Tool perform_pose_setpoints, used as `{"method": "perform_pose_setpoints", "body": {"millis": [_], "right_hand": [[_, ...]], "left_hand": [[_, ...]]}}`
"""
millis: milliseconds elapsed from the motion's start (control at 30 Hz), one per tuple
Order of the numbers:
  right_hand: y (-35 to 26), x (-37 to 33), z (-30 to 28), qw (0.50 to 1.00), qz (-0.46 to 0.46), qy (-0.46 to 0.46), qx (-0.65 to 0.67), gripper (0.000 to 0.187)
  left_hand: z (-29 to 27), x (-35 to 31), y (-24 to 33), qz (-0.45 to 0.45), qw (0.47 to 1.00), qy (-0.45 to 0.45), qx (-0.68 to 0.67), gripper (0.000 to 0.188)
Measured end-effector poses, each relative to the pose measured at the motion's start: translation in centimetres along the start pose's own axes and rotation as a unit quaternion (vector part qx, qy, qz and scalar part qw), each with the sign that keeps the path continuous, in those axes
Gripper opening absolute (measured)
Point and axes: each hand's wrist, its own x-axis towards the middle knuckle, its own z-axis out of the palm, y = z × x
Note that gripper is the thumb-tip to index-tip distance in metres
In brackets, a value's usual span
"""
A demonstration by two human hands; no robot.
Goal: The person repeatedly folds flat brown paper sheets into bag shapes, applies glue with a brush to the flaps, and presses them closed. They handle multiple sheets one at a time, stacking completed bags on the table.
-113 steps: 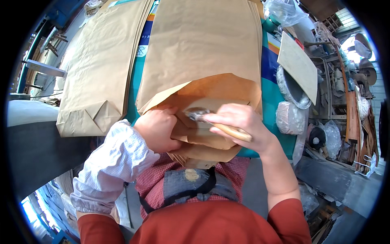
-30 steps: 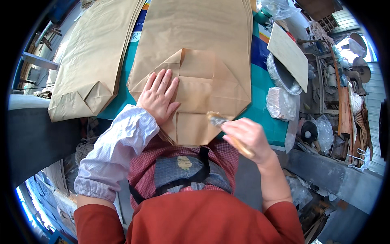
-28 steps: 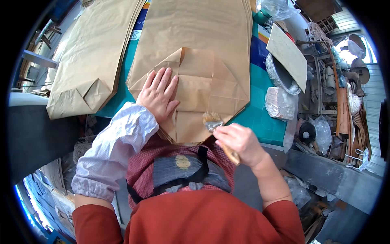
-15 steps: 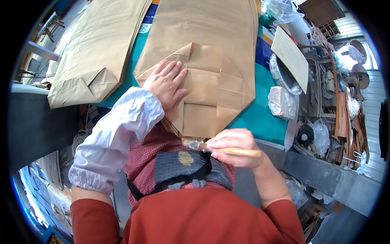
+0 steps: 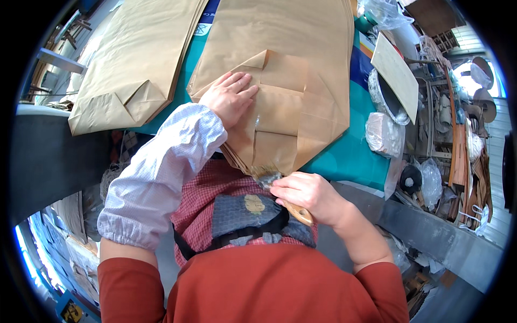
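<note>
A stack of brown paper bags lies before me, the top one's near end folded into a many-sided bottom with flaps. My left hand lies flat on the left side of that folded end, fingers stretched out. In my right hand is a flat paintbrush with a wooden handle, fingers wrapped round it. Its bristles touch the near edge of the folded bottom. Shiny wet-looking specks show on the paper near my left hand.
A second stack of brown paper bags lies to the left on the teal sheet. At the right stand a plastic-lined tub with a pale board across it and a plastic-wrapped block. Cluttered shelving stands farther right.
The brush has swung from level to slanted, its bristles moving forward onto the bag's near edge and its handle end dropping toward me. My left hand stays on the paper.
</note>
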Motion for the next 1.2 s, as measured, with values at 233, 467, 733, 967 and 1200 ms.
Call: {"method": "perform_pose_setpoints", "body": {"millis": [233, 467, 733, 967, 1200], "right_hand": [[-1.0, -3.6, -3.1, 0.968, 0.087, 0.187, -0.147, 0.025], [-0.3, -2.9, 0.8, 0.992, 0.054, 0.110, 0.026, 0.024], [6.7, 1.3, -10.2, 0.887, 0.228, 0.342, 0.209, 0.008], [17.3, 6.1, -9.2, 0.854, 0.328, 0.303, 0.266, 0.008], [15.4, 9.3, -8.1, 0.855, 0.247, 0.378, 0.255, 0.011]], "left_hand": [[-0.3, 0.3, 0.0, 0.008, 1.000, 0.002, -0.008, 0.035], [-0.2, 0.6, 0.0, 0.012, 1.000, -0.015, -0.023, 0.036], [-0.9, 0.4, 0.3, -0.008, 0.999, -0.026, -0.023, 0.036], [-0.8, 0.8, 0.7, -0.015, 0.999, -0.047, -0.011, 0.037], [-1.6, 0.8, 0.7, -0.060, 0.992, 0.022, -0.104, 0.039]]}}
